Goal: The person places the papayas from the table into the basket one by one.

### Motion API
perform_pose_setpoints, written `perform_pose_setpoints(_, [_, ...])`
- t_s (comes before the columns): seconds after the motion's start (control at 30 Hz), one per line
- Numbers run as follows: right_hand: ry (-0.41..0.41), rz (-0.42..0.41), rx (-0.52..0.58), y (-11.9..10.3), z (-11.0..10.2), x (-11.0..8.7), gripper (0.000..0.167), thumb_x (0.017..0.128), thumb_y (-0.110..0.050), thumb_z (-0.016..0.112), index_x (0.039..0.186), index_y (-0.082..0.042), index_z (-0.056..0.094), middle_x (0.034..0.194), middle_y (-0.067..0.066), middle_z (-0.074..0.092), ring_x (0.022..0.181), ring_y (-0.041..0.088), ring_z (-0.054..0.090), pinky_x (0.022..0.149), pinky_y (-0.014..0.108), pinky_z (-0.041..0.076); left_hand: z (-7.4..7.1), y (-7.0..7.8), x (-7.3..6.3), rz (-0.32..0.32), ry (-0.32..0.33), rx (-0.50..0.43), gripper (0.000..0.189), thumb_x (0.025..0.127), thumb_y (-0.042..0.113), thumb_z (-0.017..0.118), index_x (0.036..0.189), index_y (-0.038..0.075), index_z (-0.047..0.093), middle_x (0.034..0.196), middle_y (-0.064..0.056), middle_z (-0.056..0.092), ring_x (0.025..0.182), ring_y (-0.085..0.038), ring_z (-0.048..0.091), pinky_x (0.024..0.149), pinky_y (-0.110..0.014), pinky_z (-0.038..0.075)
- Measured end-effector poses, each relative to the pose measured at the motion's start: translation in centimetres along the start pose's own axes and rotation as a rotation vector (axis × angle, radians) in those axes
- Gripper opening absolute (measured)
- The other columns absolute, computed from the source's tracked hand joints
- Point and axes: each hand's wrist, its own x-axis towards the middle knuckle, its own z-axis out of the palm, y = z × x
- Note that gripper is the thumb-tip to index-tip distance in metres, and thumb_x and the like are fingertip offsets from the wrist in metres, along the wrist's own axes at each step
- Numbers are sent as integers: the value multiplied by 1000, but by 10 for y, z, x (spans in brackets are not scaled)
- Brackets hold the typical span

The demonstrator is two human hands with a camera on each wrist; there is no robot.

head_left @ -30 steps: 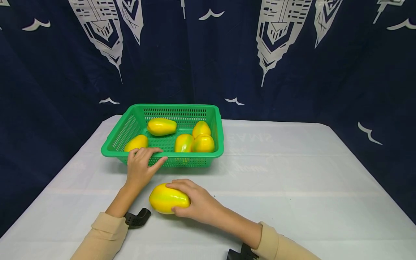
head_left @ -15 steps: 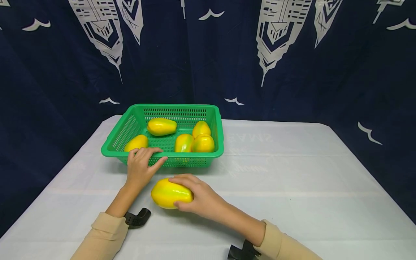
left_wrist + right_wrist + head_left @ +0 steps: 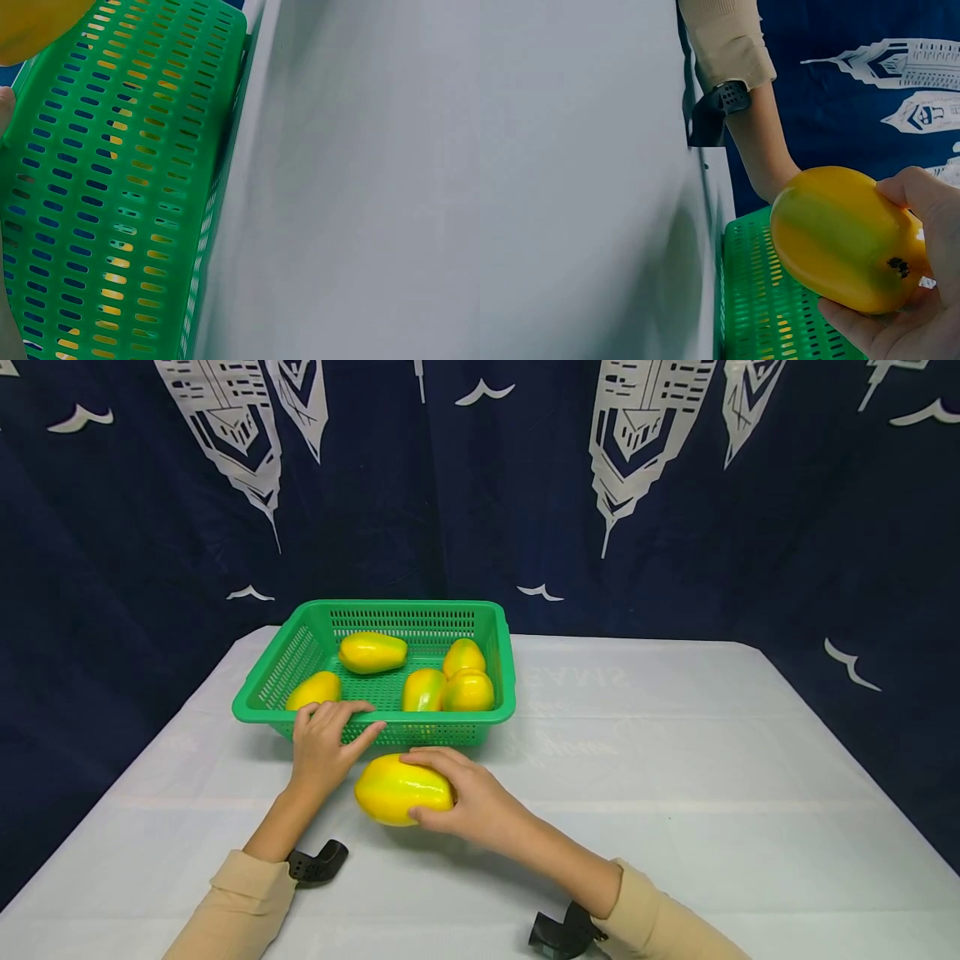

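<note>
A yellow papaya (image 3: 397,789) with a green streak is in my right hand (image 3: 483,802), thumb on the near side and fingers over its far side. In the right wrist view the papaya (image 3: 832,232) shows its dark stem end, raised off the tabletop. My left hand (image 3: 324,747) holds the front rim of a green perforated basket (image 3: 427,717), its fingers hooked over the edge and its thumb outside. Inside the basket lie several more papayas, one papaya (image 3: 372,652) at the back, one papaya (image 3: 315,690) partly behind my left fingers, and a cluster at the right.
A white cloth (image 3: 675,777) covers the table under the basket. Behind it hangs a dark blue curtain (image 3: 465,510) with white printed buildings and birds. Black devices are strapped at both wrists, the left one (image 3: 318,864) close to the tabletop.
My right hand has carried the papaya forward and slightly right, nearer the basket's front wall. The left hand stays on the rim, and the basket has not moved.
</note>
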Motion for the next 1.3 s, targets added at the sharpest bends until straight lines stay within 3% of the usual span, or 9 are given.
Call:
perform_pose_setpoints(0.6, [100, -18, 27, 3, -19, 5, 50, 79, -22, 67, 127, -24, 52, 131, -4, 49, 118, 15, 48, 90, 35, 45, 0, 0, 1, 1, 11, 1, 57, 85, 60, 43, 89, 7, 65, 78, -10, 68, 74, -28, 59, 79, -42, 32])
perform_pose_setpoints(0.77, [124, 4, 46, 4, -25, 6, 50, 79, -21, 67, 127, -25, 52, 131, -4, 49, 114, 15, 49, 87, 33, 46, 1, 0, 1, -1, 17, -1, 58, 85, 61, 43, 89, 7, 65, 78, -9, 68, 74, -27, 59, 78, -42, 32])
perform_pose_setpoints(1.3, [202, -33, 43, 7, -41, 8, 52, 79, -19, 67, 128, -21, 51, 131, 1, 49, 106, 19, 53, 80, 30, 47, 1, 0, 0, -2, 18, -12, 56, 84, 60, 44, 89, 8, 65, 78, -8, 68, 74, -27, 59, 78, -42, 32])
